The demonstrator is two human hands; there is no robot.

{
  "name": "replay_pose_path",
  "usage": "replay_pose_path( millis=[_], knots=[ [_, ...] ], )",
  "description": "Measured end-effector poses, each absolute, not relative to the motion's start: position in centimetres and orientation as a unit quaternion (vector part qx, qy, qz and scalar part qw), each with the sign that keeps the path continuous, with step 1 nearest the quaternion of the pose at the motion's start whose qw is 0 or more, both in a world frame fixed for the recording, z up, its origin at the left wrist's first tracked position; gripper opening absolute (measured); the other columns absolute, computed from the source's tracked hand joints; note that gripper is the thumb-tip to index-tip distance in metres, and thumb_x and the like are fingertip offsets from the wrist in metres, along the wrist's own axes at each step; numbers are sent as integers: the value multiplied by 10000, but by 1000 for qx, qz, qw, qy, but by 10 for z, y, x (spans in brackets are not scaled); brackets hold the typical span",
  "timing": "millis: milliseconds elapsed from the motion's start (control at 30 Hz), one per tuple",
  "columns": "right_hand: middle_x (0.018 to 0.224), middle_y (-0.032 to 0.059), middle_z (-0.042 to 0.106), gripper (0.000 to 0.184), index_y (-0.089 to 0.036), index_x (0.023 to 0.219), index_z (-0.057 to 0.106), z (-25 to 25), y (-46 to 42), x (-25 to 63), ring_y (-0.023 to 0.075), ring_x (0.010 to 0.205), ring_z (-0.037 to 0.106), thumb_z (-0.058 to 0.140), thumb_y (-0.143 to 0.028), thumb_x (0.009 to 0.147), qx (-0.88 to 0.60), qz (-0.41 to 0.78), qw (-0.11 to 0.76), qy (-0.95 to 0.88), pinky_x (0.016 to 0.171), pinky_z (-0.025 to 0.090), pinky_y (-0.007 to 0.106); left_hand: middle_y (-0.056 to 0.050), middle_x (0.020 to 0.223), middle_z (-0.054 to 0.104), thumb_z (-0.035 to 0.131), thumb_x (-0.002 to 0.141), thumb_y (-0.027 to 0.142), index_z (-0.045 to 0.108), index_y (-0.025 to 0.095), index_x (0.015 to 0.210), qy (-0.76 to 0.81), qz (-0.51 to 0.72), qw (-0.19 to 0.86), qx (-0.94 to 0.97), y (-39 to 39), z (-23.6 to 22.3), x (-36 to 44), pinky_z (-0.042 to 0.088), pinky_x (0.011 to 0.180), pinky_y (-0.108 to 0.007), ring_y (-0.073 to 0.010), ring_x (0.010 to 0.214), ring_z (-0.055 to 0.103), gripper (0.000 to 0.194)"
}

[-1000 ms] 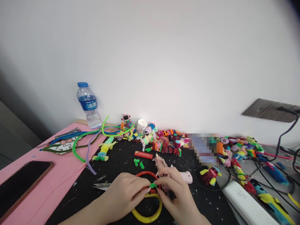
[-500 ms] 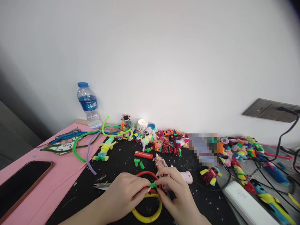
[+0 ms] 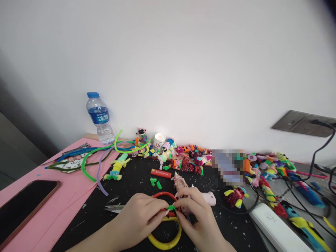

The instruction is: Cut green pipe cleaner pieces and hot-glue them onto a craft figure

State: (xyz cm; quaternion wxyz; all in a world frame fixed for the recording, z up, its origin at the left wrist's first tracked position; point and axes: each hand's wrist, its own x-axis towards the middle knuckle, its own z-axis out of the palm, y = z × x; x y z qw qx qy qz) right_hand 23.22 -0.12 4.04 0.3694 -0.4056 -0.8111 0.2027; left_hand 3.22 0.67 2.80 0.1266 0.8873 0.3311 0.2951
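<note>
Between the fingertips of my left hand [image 3: 143,213] and my right hand [image 3: 198,215] is a small green piece of pipe cleaner [image 3: 172,208], pinched from both sides. Both hands are closed on it. Below lie the red handle loop [image 3: 162,193] and the yellow handle loop [image 3: 166,245] of a pair of scissors, partly covered by my fingers. Pointed metal blades [image 3: 112,208] show left of my left hand. Two small green pipe cleaner bits [image 3: 155,182] rest on the black mat beyond my hands. Past my right fingers lies a pale pink glue gun [image 3: 209,198], partly hidden.
A red lighter [image 3: 160,173] lies ahead. Pipe cleaner dolls [image 3: 187,164] line the wall. Loose pipe cleaners [image 3: 90,166], a water bottle [image 3: 98,117] and a phone [image 3: 27,210] are left. A white power bank [image 3: 275,224] and black cables [image 3: 312,168] are right.
</note>
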Motion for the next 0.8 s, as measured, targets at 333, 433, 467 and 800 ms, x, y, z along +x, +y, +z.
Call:
replay_pose_path(
  millis=[333, 433, 467, 800],
  knots=[
    [947, 68, 560, 233, -203, 866, 595, 41, -3, 232, 175, 829, 559, 504, -31, 739, -403, 202, 369, -813, 637, 502, 258, 14, 667, 638, 447, 880, 180, 565, 198, 915, 332, 297, 126, 886, 9, 28, 33, 356, 537, -239, -134, 540, 562, 124],
    [941, 67, 566, 230, -206, 864, 598, 41, -2, 232, 171, 802, 567, 503, -36, 741, -405, 201, 367, -813, 609, 501, 252, 12, 658, 634, 440, 885, 188, 569, 195, 906, 332, 298, 124, 886, 8, 28, 33, 360, 541, -236, -131, 539, 561, 131],
    [938, 66, 569, 232, -208, 862, 599, 41, -2, 232, 169, 789, 569, 502, -35, 740, -406, 200, 369, -812, 606, 503, 253, 11, 655, 633, 436, 887, 191, 571, 194, 903, 332, 299, 125, 886, 8, 28, 33, 361, 543, -234, -130, 539, 562, 136],
    [965, 77, 552, 245, -208, 887, 597, 39, -3, 234, 180, 830, 564, 494, -32, 750, -408, 217, 369, -806, 641, 511, 270, 17, 757, 667, 432, 897, 191, 555, 214, 986, 331, 285, 149, 887, 9, 29, 31, 387, 589, -240, -141, 614, 606, 153]
  ],
)
